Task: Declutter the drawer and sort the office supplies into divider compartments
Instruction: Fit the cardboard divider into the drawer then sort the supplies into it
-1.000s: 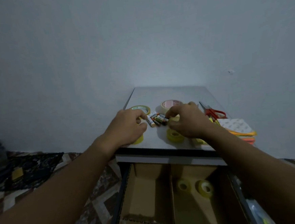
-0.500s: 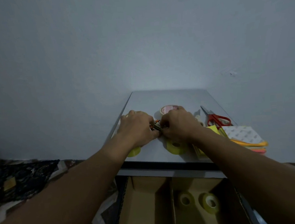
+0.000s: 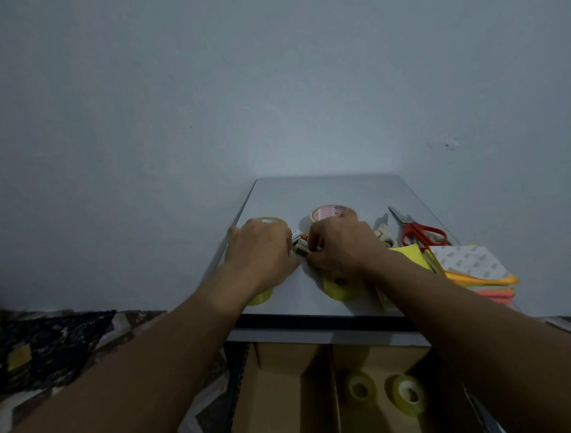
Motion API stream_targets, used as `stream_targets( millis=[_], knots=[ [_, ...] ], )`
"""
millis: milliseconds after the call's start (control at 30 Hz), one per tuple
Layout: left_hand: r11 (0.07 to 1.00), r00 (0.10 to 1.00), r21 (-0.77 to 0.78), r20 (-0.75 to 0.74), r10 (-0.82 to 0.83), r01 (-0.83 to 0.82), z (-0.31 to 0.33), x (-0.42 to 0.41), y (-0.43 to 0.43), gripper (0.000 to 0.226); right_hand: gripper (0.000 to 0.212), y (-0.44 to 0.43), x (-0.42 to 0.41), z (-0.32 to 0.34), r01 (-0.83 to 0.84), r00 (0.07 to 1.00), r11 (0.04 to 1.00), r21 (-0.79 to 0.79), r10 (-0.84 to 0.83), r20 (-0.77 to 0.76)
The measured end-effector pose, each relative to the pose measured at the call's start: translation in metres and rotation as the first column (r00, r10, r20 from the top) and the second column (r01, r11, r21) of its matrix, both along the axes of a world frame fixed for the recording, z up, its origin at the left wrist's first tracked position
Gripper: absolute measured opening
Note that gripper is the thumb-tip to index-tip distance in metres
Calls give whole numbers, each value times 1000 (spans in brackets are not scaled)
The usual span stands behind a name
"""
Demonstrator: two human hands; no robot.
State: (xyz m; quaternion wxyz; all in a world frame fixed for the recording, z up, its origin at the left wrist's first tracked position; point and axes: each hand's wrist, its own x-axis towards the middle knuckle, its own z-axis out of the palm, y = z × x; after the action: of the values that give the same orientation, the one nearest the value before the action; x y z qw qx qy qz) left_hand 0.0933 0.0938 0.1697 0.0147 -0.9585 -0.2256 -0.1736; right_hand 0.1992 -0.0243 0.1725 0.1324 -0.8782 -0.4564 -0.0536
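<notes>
Two hands, I saw, crowded the batteries [image 3: 299, 243] on the cabinet top [image 3: 326, 192]: left hand [image 3: 263, 252] and right hand [image 3: 343, 246] each had fingers curled onto them from either side. In the open drawer [image 3: 278, 404] below, two tape rolls [image 3: 359, 387] lay in the right compartment.

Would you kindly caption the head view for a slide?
On the cabinet top, left hand and right hand gather batteries; two tape rolls lie in the drawer.

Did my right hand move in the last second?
Yes. The right hand slid left, judged against the red-printed tape roll behind it, closing on the batteries.
</notes>
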Motion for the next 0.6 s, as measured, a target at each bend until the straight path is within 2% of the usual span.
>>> stream_targets(
  millis=[67, 400, 600],
  knots=[
    [1000, 1000, 6, 9, 6, -6, 1, -1, 0, 14, 19, 1, 0, 1, -2, 1000, 1000, -15, 3, 18],
    [998, 999, 56, 48, -13, 11, -4, -3, 6, 9, 26, 2, -3, 0, -47, 986, 998, -50, 55, 157],
    [999, 993, -34, 121, 2, 2, -6, -1, 14, 5, 25, 4, 1, -2, -51, 995, 998, 40, 47, 92]
  ],
)
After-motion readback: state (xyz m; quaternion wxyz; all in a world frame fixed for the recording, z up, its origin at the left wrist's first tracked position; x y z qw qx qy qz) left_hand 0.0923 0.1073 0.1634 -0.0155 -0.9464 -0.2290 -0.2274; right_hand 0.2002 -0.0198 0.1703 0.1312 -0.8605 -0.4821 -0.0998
